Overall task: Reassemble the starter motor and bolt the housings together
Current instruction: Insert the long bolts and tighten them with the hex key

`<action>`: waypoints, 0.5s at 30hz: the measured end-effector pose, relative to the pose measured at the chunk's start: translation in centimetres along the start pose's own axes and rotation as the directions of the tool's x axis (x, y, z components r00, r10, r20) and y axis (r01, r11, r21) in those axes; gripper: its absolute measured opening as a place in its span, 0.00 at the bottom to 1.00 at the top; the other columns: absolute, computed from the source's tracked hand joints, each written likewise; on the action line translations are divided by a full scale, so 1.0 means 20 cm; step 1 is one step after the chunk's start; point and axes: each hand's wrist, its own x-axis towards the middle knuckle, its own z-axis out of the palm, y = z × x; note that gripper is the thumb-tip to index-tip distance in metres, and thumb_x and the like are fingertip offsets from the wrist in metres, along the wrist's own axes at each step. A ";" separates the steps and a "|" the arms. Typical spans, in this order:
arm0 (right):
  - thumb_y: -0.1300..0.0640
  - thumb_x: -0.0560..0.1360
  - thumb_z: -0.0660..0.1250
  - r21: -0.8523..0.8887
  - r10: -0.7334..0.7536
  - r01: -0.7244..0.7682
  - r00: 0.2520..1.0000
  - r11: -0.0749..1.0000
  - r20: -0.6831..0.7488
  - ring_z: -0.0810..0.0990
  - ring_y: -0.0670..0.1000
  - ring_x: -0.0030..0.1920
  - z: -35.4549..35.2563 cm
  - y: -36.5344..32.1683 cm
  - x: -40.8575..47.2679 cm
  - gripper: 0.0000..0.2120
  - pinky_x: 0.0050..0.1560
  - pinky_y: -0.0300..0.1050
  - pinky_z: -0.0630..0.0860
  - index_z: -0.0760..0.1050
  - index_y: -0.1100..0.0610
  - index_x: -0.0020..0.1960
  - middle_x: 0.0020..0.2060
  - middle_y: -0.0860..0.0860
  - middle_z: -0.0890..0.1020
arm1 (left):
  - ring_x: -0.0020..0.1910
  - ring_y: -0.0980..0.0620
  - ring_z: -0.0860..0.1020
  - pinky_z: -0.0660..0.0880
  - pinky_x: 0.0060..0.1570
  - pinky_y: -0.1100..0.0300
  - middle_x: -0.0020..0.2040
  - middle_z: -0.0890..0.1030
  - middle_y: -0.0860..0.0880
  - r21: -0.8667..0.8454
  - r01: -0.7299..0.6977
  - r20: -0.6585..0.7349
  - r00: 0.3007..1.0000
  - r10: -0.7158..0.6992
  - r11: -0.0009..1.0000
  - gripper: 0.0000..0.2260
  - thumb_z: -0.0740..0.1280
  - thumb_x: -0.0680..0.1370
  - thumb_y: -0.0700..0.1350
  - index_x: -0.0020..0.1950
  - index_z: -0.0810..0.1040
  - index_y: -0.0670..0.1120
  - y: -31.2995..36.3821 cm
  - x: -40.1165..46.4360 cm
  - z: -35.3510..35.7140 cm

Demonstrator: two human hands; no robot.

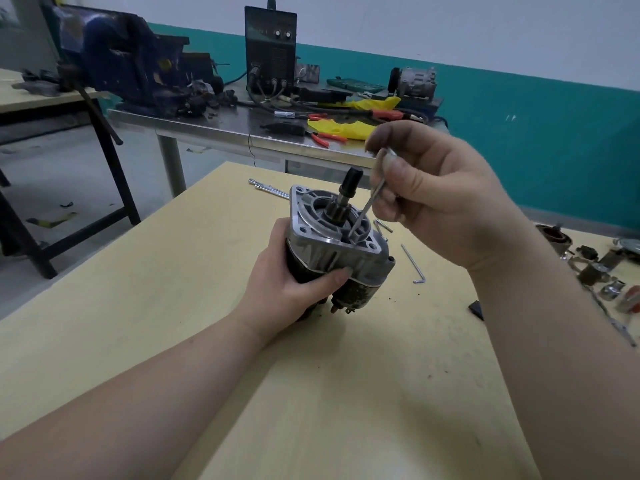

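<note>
Leftward, the left hand (298, 285) has its grip wrapped round the starter motor (337, 251), held nose-up over the yellow tabletop (173, 306). Rightward, the right hand (433, 195) pinches a hex key (367, 206), tip inside the aluminium housing (311, 237). No writing is legible.

pale wooden table (311, 393) carries two hex keys (414, 263), scattered metal parts (595, 268).

Left hand (294, 289) gripping the starter motor (337, 252) upright above the yellow tabletop (173, 323), right hand (436, 202) pinching a hex key (369, 206) angled into its aluminium end housing (332, 233).
</note>
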 end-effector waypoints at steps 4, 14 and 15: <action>0.56 0.76 0.74 -0.103 -0.157 0.134 0.949 0.986 -0.273 0.76 0.53 0.31 0.09 0.11 -0.02 0.12 0.32 0.49 0.74 0.72 0.58 0.48 0.32 0.54 0.77 | 0.63 0.61 0.82 0.78 0.55 0.70 0.63 0.84 0.63 -0.006 0.013 0.000 1.000 -0.013 1.000 0.29 0.82 0.69 0.60 0.65 0.72 0.71 -0.01 0.00 0.00; 0.61 0.81 0.72 -0.898 -0.798 0.168 0.544 0.407 -0.260 0.70 0.55 0.30 0.21 0.20 -0.03 0.17 0.30 0.55 0.69 0.73 0.66 0.37 0.30 0.54 0.72 | 0.64 0.60 0.82 0.79 0.59 0.56 0.64 0.84 0.64 0.007 0.037 -0.007 0.999 -0.037 0.999 0.30 0.82 0.68 0.62 0.65 0.71 0.73 0.00 0.00 0.01; 0.62 0.81 0.72 -0.884 -0.788 0.176 0.550 0.433 -0.276 0.71 0.56 0.29 0.23 0.20 -0.04 0.17 0.30 0.54 0.70 0.72 0.66 0.37 0.29 0.56 0.72 | 0.64 0.60 0.82 0.79 0.59 0.55 0.64 0.84 0.64 0.010 0.037 -0.009 0.999 -0.037 0.999 0.30 0.82 0.68 0.63 0.65 0.71 0.73 0.00 0.00 0.01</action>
